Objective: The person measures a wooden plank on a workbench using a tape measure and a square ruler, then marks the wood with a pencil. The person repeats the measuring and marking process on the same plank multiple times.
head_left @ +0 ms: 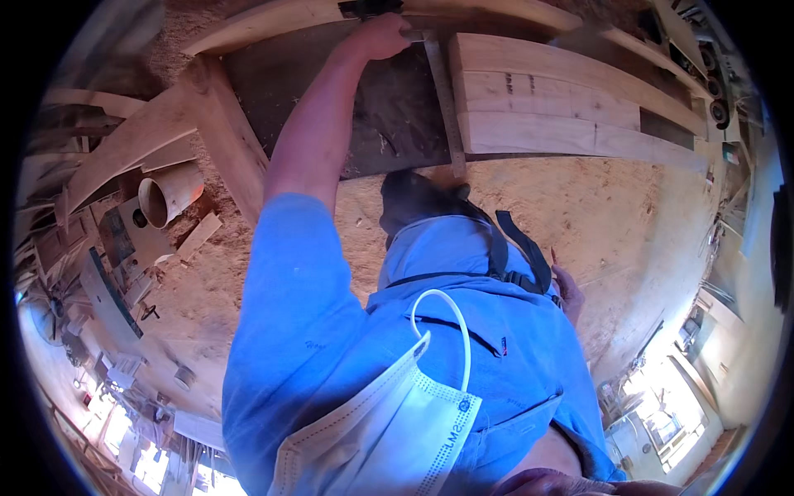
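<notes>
My left arm reaches to the far side of a dark panel (314,91). My left hand (380,38) is closed there, its fingers at the short end of a metal carpenter's square (442,91). The square's long blade runs back toward me along the panel's right edge. A black object (368,8) lies just beyond my knuckles, partly hidden by them. Beside my right hip, my right hand (569,291) is closed round a thin reddish pencil (553,255) with its tip up. My torso and sleeve hide part of that hand.
Pale boards (546,95) lie side by side right of the square. A wooden beam (219,124) borders the panel on the left. A pale bucket (171,193) lies on its side among offcuts. Sawdust covers the floor (595,198). A white face mask (380,422) hangs before my chest.
</notes>
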Demonstrator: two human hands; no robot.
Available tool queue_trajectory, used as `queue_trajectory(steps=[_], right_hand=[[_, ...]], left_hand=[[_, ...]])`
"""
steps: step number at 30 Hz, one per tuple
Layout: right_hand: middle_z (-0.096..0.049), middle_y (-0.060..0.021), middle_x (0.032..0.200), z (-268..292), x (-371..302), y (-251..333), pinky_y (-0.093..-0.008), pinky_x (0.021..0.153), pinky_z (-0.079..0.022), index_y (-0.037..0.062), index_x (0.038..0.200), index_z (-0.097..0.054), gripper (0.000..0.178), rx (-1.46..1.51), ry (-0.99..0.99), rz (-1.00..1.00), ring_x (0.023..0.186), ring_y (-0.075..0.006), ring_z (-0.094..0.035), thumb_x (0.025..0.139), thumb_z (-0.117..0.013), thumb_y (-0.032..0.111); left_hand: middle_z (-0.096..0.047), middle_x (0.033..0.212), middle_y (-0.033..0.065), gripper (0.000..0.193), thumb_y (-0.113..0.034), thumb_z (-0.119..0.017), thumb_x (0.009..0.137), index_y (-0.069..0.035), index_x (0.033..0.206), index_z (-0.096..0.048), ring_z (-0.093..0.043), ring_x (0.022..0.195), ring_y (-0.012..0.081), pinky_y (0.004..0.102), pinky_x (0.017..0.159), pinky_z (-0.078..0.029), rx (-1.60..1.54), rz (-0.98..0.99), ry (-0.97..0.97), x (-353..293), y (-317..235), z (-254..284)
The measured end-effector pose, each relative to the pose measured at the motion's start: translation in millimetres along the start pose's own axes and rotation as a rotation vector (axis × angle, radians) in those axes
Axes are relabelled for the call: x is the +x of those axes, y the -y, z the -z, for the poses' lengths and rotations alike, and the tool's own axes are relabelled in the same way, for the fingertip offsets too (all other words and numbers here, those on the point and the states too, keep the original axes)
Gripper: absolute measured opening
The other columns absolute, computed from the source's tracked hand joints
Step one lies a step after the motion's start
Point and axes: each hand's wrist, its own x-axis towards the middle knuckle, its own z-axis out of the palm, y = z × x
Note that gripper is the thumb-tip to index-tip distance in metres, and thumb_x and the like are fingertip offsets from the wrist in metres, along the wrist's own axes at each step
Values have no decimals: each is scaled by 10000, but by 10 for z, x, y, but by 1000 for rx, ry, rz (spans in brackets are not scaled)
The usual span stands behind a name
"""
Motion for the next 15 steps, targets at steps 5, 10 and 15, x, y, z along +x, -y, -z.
queue_trajectory(steps=[5,10,15], right_hand=[[-696,-64,892,-181,-158,-52,-253,766,-537,13,1268,-674,329,43,-21,-19,833,-109,-650,940,-665,7],[-687,-59,870,-407,-278,128,-248,756,-526,8,1230,-692,303,36,-89,-45,806,-108,-634,928,-666,4],[-681,-48,849,-436,-344,181,-249,740,-511,38,1221,-702,300,16,-72,-78,797,-97,-625,923,-668,34]], left_hand=[[-719,1122,202,395,-183,-726,865,-59,1238,-690,-688,1056,333,413,917,-520,10,-73,-57,193,30,-114],[-719,1143,187,391,-171,-719,871,-69,1247,-690,-690,1056,323,400,918,-520,-80,-82,-3,280,136,-171],[-712,1165,200,405,-177,-717,874,-40,1253,-680,-686,1074,320,401,928,-517,-129,-67,-14,287,185,-225]])
